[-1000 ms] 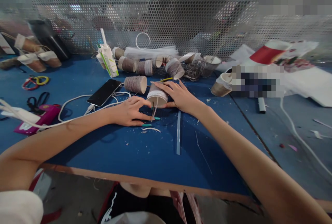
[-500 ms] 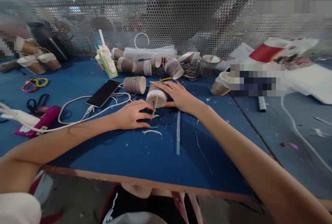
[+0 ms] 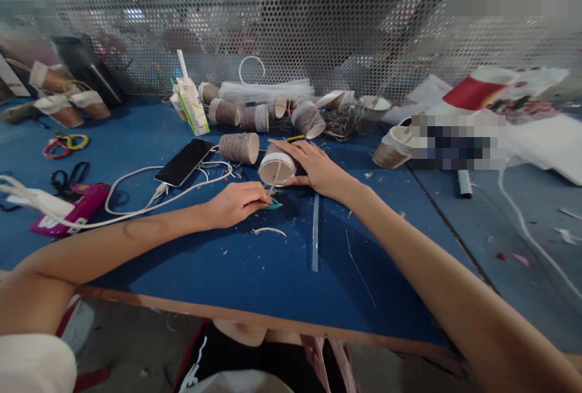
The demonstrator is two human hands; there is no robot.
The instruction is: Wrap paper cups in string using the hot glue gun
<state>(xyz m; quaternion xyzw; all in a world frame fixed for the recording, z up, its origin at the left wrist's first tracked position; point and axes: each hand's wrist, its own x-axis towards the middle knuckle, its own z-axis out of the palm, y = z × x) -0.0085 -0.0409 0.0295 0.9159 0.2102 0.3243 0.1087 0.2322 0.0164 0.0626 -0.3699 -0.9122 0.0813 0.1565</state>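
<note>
A paper cup (image 3: 277, 171) wrapped in brown cord lies on its side, its open white mouth turned toward me. My right hand (image 3: 316, 168) grips the cup from the right, fingers over the top and thumb by the rim. In front of the mouth, my left hand (image 3: 243, 201) pinches a thin light cord (image 3: 274, 179) that runs out of the cup. Teal nails show at its fingertips. Just left of the held cup lies another cord-wrapped cup (image 3: 239, 148). A short white scrap (image 3: 269, 230) and a translucent strip (image 3: 315, 232) lie nearer to me.
A phone (image 3: 185, 162) with a white cable lies left, near a magenta pouch (image 3: 86, 208). Several wrapped cups, a drink carton (image 3: 193, 107) and white strips (image 3: 268, 90) stand along the mesh panel (image 3: 295, 11). Another cup (image 3: 393, 145) is at right.
My left thumb and fingers, apart before, have closed on the cord by the cup's mouth. My right hand keeps its hold on the cup.
</note>
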